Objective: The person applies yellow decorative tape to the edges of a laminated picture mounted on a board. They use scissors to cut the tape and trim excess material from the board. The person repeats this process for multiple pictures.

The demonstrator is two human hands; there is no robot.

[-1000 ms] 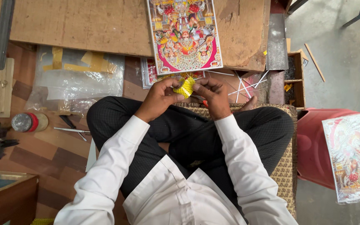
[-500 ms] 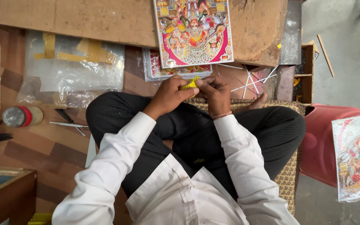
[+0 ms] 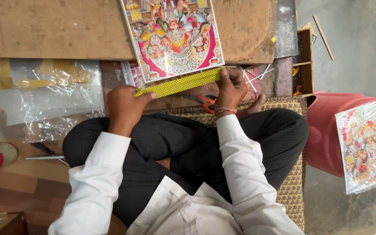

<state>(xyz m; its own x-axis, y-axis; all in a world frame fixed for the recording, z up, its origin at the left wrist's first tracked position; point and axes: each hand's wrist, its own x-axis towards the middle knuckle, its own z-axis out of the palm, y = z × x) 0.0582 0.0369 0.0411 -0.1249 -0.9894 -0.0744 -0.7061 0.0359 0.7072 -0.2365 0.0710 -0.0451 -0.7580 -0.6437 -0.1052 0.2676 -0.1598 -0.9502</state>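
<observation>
Two hands stretch a yellow dotted strip (image 3: 180, 82) flat along the lower edge of a colourful glossy picture (image 3: 172, 37) on the wooden worktop (image 3: 57, 28). Left hand (image 3: 125, 106) fingers are closed on the strip's left end, right hand (image 3: 230, 87) fingers pinch its right end. Strip is narrow, straight, tilted up to the right. Orange-handled scissors (image 3: 205, 101) lie just below it. Clear plastic sheet (image 3: 35, 98) lies left; red stool (image 3: 323, 130) stands right, well apart.
</observation>
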